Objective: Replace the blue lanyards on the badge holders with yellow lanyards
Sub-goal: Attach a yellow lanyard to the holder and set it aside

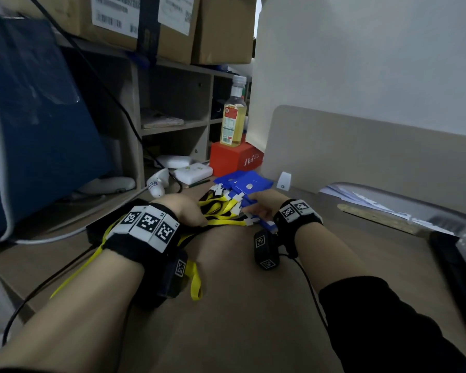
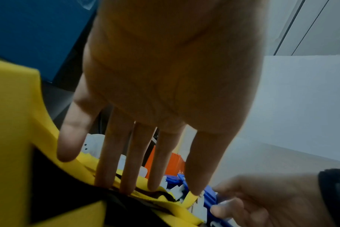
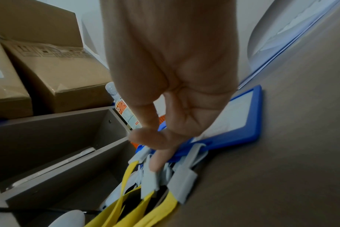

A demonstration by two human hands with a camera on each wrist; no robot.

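A heap of yellow lanyards [image 1: 221,208] with white clips [image 1: 237,200] lies on the desk beside a stack of blue badge holders [image 1: 253,183]. My left hand [image 1: 189,214] lies flat on the heap. In the left wrist view this left hand [image 2: 99,173] presses the yellow lanyards [image 2: 165,198] with straight fingers. My right hand [image 1: 256,211] is at the clip end of the stack. In the right wrist view the right hand [image 3: 147,152] has thumb and fingers curled on the top of a blue badge holder [image 3: 243,135], among white clips [image 3: 184,181]. No blue lanyard shows.
A bottle of yellow liquid [image 1: 233,114] stands on a red box [image 1: 234,157] behind the stack. White devices [image 1: 193,172] lie to its left, under shelves bearing cardboard boxes [image 1: 145,22]. A beige divider [image 1: 374,152] and papers [image 1: 361,197] bound the right. A black cable [image 1: 38,286] crosses the near left.
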